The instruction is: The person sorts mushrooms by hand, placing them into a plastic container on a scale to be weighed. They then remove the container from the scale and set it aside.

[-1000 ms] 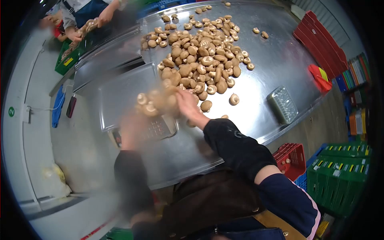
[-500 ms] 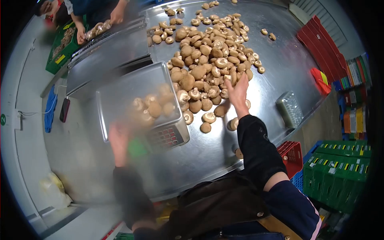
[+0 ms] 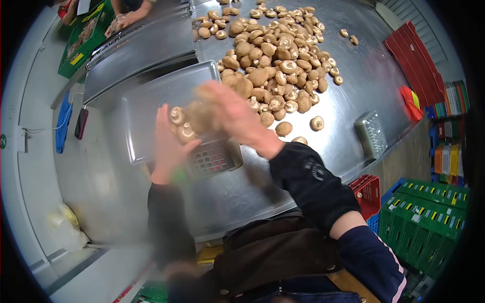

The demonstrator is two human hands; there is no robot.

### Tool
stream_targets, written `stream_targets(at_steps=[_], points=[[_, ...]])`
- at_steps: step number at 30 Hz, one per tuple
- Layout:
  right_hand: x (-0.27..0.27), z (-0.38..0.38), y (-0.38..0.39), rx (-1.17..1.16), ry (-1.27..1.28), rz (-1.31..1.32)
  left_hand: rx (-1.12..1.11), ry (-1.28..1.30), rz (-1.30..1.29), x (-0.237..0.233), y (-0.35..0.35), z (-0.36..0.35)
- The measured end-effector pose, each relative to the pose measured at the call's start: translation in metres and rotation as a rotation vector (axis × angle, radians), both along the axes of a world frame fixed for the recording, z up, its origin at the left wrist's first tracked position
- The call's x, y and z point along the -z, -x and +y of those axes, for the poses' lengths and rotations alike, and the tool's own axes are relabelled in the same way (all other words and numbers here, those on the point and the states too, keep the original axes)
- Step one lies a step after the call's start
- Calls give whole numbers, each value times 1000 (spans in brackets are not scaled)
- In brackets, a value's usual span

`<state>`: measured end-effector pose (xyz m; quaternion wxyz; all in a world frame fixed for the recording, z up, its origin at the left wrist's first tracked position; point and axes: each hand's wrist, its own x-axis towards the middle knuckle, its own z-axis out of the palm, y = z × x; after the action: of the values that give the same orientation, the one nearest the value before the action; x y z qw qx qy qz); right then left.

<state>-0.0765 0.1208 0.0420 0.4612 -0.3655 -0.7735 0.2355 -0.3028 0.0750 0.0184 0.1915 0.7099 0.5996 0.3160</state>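
A digital scale (image 3: 214, 160) with a metal pan (image 3: 146, 98) stands left of a big heap of brown shiitake mushrooms (image 3: 285, 60). Several shiitake (image 3: 186, 132) lie in the pan's front right part. My left hand (image 3: 171, 146) is on their left side, fingers stretched upward and thumb apart, its palm facing them. From the right, my right hand (image 3: 235, 113) reaches over the pan's right rim. Motion smears its fingers, which overlap the mushrooms there; I cannot tell whether it grips any.
A clear plastic tray (image 3: 371, 134) rests near the table's right edge, below a red crate (image 3: 414, 63). Behind the scale is a metal machine (image 3: 136, 55); another person's hands (image 3: 129, 20) work beyond it. A phone (image 3: 81, 123) lies at left. Green crates (image 3: 424, 217) are stacked at lower right.
My right hand has moved left from the heap's edge to the scale pan. My left hand has risen beside the pan's mushrooms. The heap's near edge holds fewer mushrooms.
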Motion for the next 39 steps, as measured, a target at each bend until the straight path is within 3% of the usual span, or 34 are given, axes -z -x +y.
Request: stream_targets(at_steps=[3, 5, 8, 10, 13, 15, 17, 20, 24, 28, 31, 35, 39], points=[[10, 12, 57, -114, -230, -197, -41, -13, -125, 9, -3, 6], [25, 1, 70, -135, -185, -372, -68, -33, -244, 16, -8, 9], [16, -1, 67, -176, -118, -396, -37, 50, -218, 15, 0, 11], [3, 5, 53, -181, -56, -230, -70, 78, -152, 7, 1, 8], [4, -5, 2, -78, 103, -47, -117, 75, -263, -9, -1, 2], [23, -30, -40, 163, 151, -142, -131, 68, -316, -9, 12, 0], [53, -66, -75, 191, 144, -325, -175, 101, -397, -13, 21, -4], [98, -108, -105, 89, 191, -715, -133, 10, -489, 5, 51, 1], [109, -102, -106, 57, 193, -742, -79, -51, -499, -7, 58, 2], [84, -95, -106, 86, 192, -590, -48, -58, -458, -22, 57, 2], [41, -82, -86, 142, 374, -184, -61, -18, -337, -35, 46, -3], [0, -34, -49, 12, 196, -31, 9, -76, -97, -43, 19, 0], [-26, -6, -22, 8, 180, 37, 54, -164, 67, -30, 1, 5]])
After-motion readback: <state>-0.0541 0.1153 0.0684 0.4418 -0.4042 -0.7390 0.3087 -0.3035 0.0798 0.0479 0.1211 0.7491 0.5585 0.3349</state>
